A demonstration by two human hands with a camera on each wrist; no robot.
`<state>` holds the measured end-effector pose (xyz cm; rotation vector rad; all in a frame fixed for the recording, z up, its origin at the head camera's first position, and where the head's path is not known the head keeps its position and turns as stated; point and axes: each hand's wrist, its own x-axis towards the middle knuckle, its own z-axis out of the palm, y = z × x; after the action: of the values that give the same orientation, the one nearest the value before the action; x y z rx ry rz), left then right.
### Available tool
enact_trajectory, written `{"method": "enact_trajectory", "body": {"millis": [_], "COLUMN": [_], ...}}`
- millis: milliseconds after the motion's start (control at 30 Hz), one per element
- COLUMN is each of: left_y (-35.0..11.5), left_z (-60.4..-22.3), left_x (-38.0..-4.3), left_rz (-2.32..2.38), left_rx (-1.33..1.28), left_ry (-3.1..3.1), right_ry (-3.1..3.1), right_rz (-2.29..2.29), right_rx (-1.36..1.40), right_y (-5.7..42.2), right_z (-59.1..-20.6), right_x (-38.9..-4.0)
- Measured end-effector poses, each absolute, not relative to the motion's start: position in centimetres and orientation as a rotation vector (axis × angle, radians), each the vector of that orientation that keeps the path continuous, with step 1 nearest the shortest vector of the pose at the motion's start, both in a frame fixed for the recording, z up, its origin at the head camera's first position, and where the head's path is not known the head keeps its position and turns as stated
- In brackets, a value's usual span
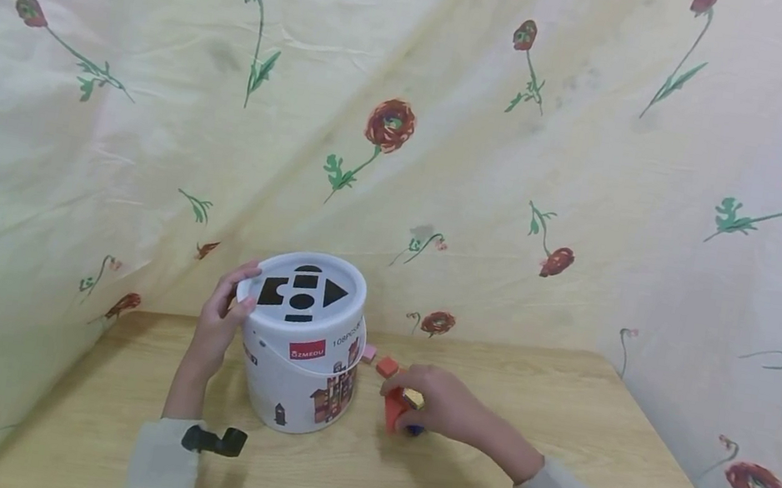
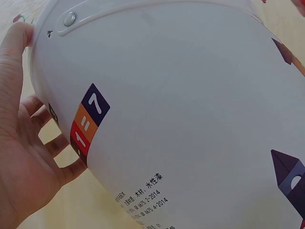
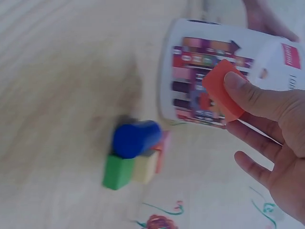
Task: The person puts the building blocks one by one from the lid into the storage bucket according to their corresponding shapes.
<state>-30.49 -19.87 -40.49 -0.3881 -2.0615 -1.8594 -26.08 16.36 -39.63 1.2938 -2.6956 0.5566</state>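
A white bucket (image 1: 277, 396) with printed castle pictures stands upright on the table, its lid (image 1: 349, 271) pierced by dark cut-out shapes. My left hand (image 1: 218, 324) holds the bucket at its upper left side, fingers and thumb spread around the edge. To the right of the bucket, my right hand (image 1: 446, 404) pinches a red block (image 3: 218, 89) between thumb and fingers. Below the held block in the right wrist view are a blue cylinder (image 3: 133, 139), a green block (image 3: 118, 171) and a plain wood block (image 3: 146, 167).
Another red block (image 1: 387, 367) and a pink block (image 1: 369, 353) lie just right of the bucket. A thin white handle hangs down the bucket's front. Behind the wooden table (image 1: 522, 483) hangs a flowered cloth (image 1: 445, 185), which also covers both sides.
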Motion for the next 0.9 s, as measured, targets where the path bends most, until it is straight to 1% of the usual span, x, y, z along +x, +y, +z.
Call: {"method": "enact_trajectory", "body": {"millis": [300,500,667,900], "left_y": [-20.0,-19.8,-20.3,-22.0], "left_z": [-40.6,-40.2,-39.9,-38.9], "left_x": [-30.5,-30.7,-30.8,-30.7], "left_rz": [-1.864,-1.853,-1.776,-1.672], "left_rx": [-0.375,-0.38,-0.45,-0.536], "left_ry": [-2.064,-2.078,-2.153,-2.296], "right_ry": [-2.721,-2.608,-2.603,-2.518], "right_rz": [0.9,1.0,1.133,1.33], "right_rx": [1.154,1.119,1.045,1.082], "right_y": [16.1,16.2,16.1,15.5], "right_z": [-36.7,-34.5,-33.2,-32.0], "right_x": [-26.4,-27.3,-28.5,-30.0]}}
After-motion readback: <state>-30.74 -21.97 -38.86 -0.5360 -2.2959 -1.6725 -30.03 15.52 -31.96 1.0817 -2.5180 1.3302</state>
